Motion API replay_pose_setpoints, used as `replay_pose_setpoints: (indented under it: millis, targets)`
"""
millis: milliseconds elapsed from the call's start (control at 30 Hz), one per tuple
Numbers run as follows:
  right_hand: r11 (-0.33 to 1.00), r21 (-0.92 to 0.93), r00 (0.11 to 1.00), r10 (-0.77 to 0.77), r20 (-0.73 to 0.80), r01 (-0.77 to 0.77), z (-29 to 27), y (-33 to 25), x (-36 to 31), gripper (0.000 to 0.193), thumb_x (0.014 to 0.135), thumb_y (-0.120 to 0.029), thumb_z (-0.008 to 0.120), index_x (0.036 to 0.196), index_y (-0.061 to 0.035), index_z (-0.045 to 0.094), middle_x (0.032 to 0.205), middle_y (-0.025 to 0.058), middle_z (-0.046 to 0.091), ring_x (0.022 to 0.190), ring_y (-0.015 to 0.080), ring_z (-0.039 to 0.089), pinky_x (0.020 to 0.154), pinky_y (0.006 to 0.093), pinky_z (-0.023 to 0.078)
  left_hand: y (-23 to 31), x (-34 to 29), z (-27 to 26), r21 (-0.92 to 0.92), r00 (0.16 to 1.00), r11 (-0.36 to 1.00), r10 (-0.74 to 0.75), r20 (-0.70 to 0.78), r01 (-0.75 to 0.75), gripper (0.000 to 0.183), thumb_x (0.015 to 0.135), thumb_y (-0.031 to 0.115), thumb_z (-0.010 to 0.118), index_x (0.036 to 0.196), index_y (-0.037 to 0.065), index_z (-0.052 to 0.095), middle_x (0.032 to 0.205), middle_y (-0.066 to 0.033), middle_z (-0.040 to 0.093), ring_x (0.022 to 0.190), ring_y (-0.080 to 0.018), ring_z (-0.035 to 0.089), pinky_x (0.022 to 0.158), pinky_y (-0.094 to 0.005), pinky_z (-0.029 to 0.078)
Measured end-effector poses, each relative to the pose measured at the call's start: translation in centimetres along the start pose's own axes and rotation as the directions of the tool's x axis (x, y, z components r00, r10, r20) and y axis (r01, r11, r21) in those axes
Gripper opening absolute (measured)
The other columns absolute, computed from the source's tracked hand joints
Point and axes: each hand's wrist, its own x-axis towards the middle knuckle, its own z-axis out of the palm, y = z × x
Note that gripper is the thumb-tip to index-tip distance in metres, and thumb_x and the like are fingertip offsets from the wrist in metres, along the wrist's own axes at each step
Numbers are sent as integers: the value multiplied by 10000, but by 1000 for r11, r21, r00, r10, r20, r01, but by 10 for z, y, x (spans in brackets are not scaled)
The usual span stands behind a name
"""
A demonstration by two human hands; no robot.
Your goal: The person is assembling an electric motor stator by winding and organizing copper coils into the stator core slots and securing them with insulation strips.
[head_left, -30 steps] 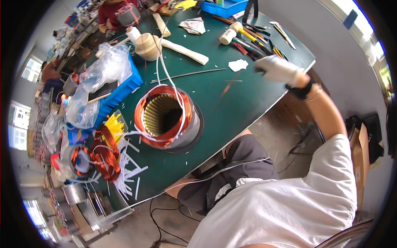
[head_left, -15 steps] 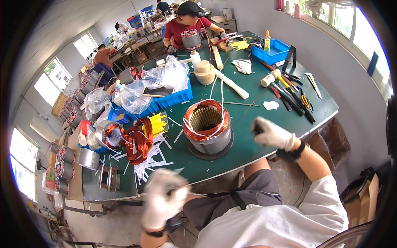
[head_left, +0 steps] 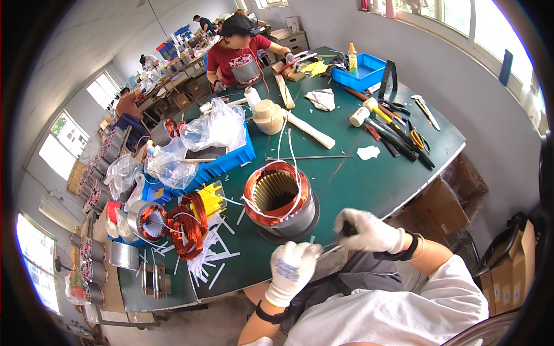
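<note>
My left hand (head_left: pixel 293 271), in a white glove, is closed just in front of the table's near edge. My right hand (head_left: pixel 369 232), gloved too, is closed round a small dark object (head_left: pixel 348 229) whose kind is mostly hidden by the fingers. A thin pale strip (head_left: pixel 330 251) spans the gap between both hands, its left end at my left fingers. Just beyond them stands a motor stator (head_left: pixel 297 225) on a dark round base, with copper windings (head_left: pixel 251 193) on top and yellow slot liners inside. White cord lies around the windings and rises from them.
Left are copper coils (head_left: pixel 187 233), yellow strips (head_left: pixel 209 199), white paper strips (head_left: pixel 216 254) and blue bins (head_left: pixel 234 157) with plastic bags. Mallets (head_left: pixel 359 117), pliers and scissors (head_left: pixel 416 138) lie right. A blue tray (head_left: pixel 369 68) sits farther back. Opposite, a co-worker (head_left: pixel 222 60) handles another stator.
My left hand has moved right and up toward my right hand, which has come lower and nearer. The pale strip now shows between them. The whole view has shifted slightly.
</note>
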Motion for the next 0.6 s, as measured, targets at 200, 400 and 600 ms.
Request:
replay_pose_setpoints:
  millis: [200, 400, 600]
  targets:
    - [963, 261, 990, -91, 105, 61, 11, 5, 7, 493, 950, -302, 608, 1318, 15, 525, 1195, 99, 580, 1146, 207, 535, 998, 346, 416, 5, 3, 5, -900, 786, -8, -484, 385, 435, 134, 888, 141, 707, 890, 7, 702, 841, -28, 692, 783, -75, 592, 725, -223, 462]
    - [700, 709, 963, 242, -116, -91, 28, 26, 11, 329, 936, -287, 625, 1102, -3, 645, 1005, 34, 627, 869, 92, 557, 787, 258, 458, 17, 14, 28, -879, 798, -295, -379, 468, 376, 182, 892, 171, 709, 933, -6, 690, 873, -33, 690, 808, -68, 590, 769, -221, 464]
    - [755, 656, 992, 68, -107, 19, 12, 33, 3, 336, 925, -267, 635, 1101, 19, 641, 1126, 68, 574, 957, 149, 553, 880, 310, 443, 18, 33, 28, -863, 807, -403, -373, 459, 304, 205, 853, 214, 740, 911, 25, 688, 871, -65, 680, 740, -85, 573, 667, -228, 426]
